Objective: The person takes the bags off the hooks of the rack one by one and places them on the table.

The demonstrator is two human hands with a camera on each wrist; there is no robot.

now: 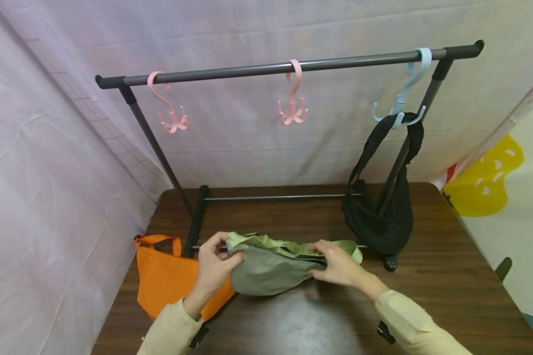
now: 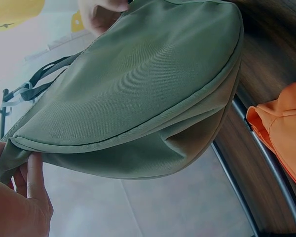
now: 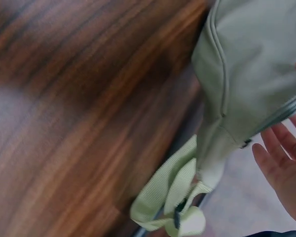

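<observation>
A green crescent-shaped bag [image 1: 268,273] lies on the dark wooden table [image 1: 444,276] in front of the rack's base. My left hand [image 1: 228,259] pinches its left end, seen as the bag's corner [image 2: 12,148] held between thumb and fingers [image 2: 34,173]. My right hand [image 1: 319,261] grips the bag's right end by the zipper, thumb under and fingers on top. In the right wrist view the bag [image 3: 251,74] and its light green strap [image 3: 172,195] hang over the table, with my fingers [image 3: 278,160] beside the zipper.
An orange bag [image 1: 164,281] lies at the left by the rack's foot. A black bag [image 1: 382,219] hangs from a blue hook [image 1: 404,93] on the rack bar [image 1: 231,71]. Two pink hooks [image 1: 171,113] [image 1: 293,101] hang bare. Curtains close in behind and at the left.
</observation>
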